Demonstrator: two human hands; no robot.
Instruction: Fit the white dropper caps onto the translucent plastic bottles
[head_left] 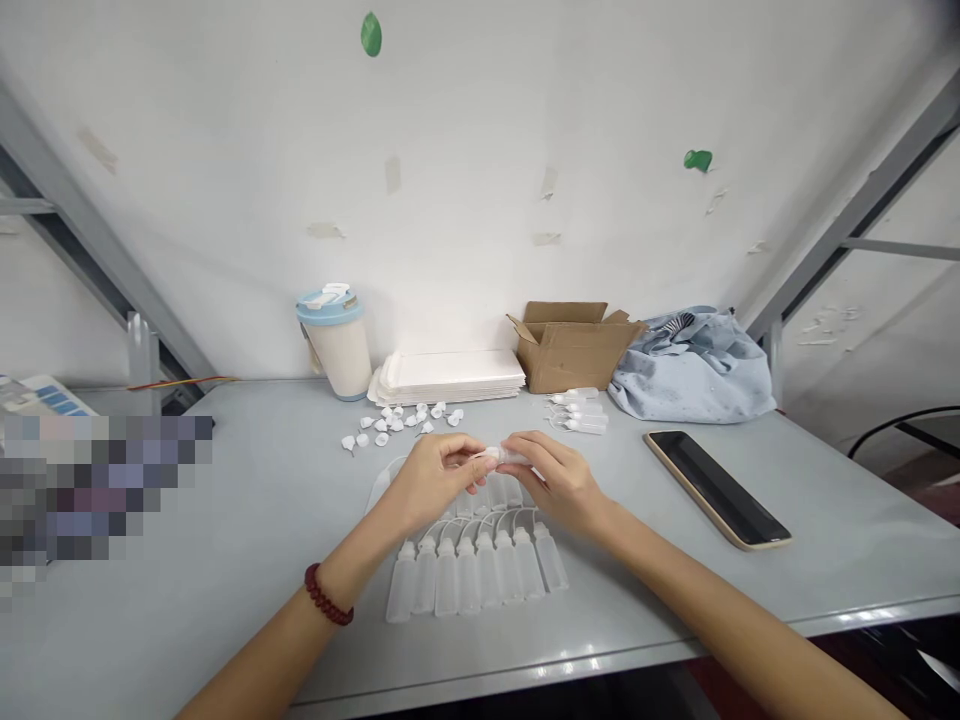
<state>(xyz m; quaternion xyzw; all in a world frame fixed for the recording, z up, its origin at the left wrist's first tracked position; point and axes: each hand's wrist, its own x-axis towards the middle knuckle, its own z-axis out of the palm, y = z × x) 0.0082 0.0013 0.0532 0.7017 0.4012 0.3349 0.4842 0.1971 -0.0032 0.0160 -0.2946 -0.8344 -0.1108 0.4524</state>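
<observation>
Above the rows of bottles, both hands meet on one small translucent squeeze bottle [516, 456] held nearly sideways. My left hand [439, 472] pinches its white cap end, and my right hand [561, 482] is closed round its body. Just below lies a row of several similar squeeze bottles [469, 580] with thin strap loops at their necks. A second row of bottles [495, 495] behind it is partly hidden by my hands. Beyond my left hand, several loose white caps [382, 439] with thin tips are scattered on the table.
At the back stand a lidded cup [341, 350], a stack of white envelopes [454, 375] and an open cardboard box [577, 355]. A few more bottles [585, 412] lie before the box. Right are a blue cloth bag [697, 370] and a phone [716, 488]. The left side is pixelated.
</observation>
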